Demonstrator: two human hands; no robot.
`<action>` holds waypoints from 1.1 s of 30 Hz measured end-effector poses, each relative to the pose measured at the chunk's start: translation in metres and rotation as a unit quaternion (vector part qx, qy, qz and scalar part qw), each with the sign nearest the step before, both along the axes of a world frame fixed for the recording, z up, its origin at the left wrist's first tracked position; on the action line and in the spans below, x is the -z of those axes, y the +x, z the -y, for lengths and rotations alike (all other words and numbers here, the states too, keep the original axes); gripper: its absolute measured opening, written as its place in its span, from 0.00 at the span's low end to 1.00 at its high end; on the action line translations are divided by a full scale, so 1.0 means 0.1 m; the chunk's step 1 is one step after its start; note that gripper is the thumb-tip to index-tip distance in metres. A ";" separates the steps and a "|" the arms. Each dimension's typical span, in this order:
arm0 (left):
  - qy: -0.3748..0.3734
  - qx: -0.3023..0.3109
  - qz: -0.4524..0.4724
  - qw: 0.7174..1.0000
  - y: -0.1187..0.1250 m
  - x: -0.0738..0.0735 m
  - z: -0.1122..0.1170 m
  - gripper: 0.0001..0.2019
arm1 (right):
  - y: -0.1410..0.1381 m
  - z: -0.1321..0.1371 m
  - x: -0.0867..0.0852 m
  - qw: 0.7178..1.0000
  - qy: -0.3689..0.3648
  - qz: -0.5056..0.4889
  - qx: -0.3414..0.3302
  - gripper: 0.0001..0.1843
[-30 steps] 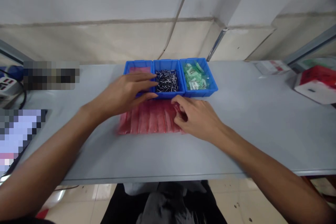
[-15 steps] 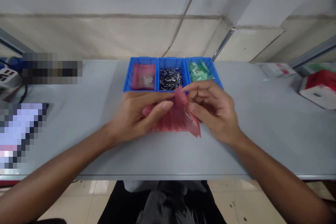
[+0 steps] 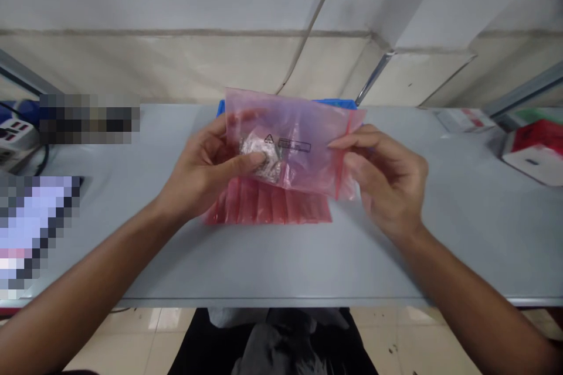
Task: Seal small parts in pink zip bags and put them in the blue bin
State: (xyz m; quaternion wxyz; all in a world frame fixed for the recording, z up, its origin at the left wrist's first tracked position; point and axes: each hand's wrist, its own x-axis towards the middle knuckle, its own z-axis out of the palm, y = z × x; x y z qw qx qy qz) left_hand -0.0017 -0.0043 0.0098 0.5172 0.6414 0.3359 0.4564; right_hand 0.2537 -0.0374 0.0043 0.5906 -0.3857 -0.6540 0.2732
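Observation:
I hold a pink see-through zip bag [image 3: 303,146] up in front of me with both hands. My left hand [image 3: 206,170] grips its left side, the thumb pressed on some small silvery parts [image 3: 260,155] inside. My right hand [image 3: 387,179] pinches the bag's right end at the zip strip. Under the bag, a fanned row of several more pink bags [image 3: 272,206] lies on the grey table [image 3: 281,258]. The raised bag hides most of the blue bins [image 3: 338,104] behind it.
A red and white box [image 3: 534,149] and a flat white packet [image 3: 464,120] sit at the right end of the table. A power strip with a cable [image 3: 13,140] is at the far left. The table's front edge runs close to my body.
My hands have lifted one pink bag off the table and spread it flat in front of the bins. One second ago my left hand was over the bins and my right was on the row.

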 end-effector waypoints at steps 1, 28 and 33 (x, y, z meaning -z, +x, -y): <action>0.009 -0.003 -0.005 1.000 -0.02 0.00 -0.02 0.27 | -0.01 0.00 0.00 1.000 0.001 -0.006 0.002 0.06; 0.578 -0.283 -0.278 0.713 -0.28 -0.06 -0.03 0.23 | 0.05 0.03 0.05 0.935 0.279 0.166 0.141 0.28; 0.669 -0.250 -0.203 0.670 -0.29 -0.04 -0.10 0.11 | 0.09 0.02 0.03 0.909 0.313 0.218 0.169 0.32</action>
